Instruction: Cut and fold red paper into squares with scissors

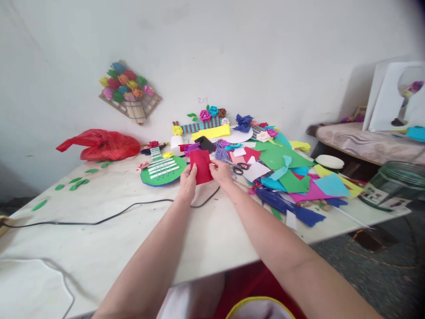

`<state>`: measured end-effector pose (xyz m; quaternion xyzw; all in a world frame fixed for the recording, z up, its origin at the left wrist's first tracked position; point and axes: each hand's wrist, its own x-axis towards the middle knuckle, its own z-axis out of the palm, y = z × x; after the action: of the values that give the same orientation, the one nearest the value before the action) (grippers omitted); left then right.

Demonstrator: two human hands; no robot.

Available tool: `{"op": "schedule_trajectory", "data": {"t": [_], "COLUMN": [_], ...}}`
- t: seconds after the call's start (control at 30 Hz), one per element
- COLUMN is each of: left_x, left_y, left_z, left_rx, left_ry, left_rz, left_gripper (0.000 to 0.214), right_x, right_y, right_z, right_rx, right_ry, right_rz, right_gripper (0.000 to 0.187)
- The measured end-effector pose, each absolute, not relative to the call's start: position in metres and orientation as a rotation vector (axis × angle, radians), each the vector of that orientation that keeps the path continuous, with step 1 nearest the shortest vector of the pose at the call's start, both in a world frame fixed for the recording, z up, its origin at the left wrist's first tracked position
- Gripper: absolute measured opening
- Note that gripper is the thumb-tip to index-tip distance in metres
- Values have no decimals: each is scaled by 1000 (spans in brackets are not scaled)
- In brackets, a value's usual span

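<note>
A rectangular piece of red paper (201, 166) is held up over the table between both hands. My left hand (188, 180) grips its left edge, with the thumb lying on the front. At its right edge, my right hand (220, 172) pinches the paper between thumb and fingers. Just right of that hand lies a pair of scissors (239, 168) with dark handles. To the left of the paper sits a green disc (164, 170) with white rolled strips across it and a blue rim. A black object (205, 144) shows behind the paper.
Cut paper, including a large green sheet (282, 156), is heaped on the right beside a glass jar (393, 186). A black cable (133, 204) crosses the table (133, 248). A red plastic bag (109, 145) and several green paper leaves (79, 184) lie left.
</note>
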<state>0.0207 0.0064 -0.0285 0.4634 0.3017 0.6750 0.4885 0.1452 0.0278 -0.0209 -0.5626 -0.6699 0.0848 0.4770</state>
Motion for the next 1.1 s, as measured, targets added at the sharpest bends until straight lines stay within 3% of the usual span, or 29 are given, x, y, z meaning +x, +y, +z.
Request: {"op": "schedule_trajectory", "data": {"t": [0.6, 1.1], "left_x": [19, 18], "left_y": [6, 11], "left_z": [-27, -30], "left_rx": [1081, 1019], "left_ry": [759, 723], "left_rz": [1650, 1701], "left_gripper": [37, 32], "right_x": [141, 139], "right_y": [22, 21], "right_z": [-19, -20], "right_rx": [-1366, -1301], "right_ry": [-1653, -1648], "right_rz": [14, 41], "right_gripper": [12, 16]}}
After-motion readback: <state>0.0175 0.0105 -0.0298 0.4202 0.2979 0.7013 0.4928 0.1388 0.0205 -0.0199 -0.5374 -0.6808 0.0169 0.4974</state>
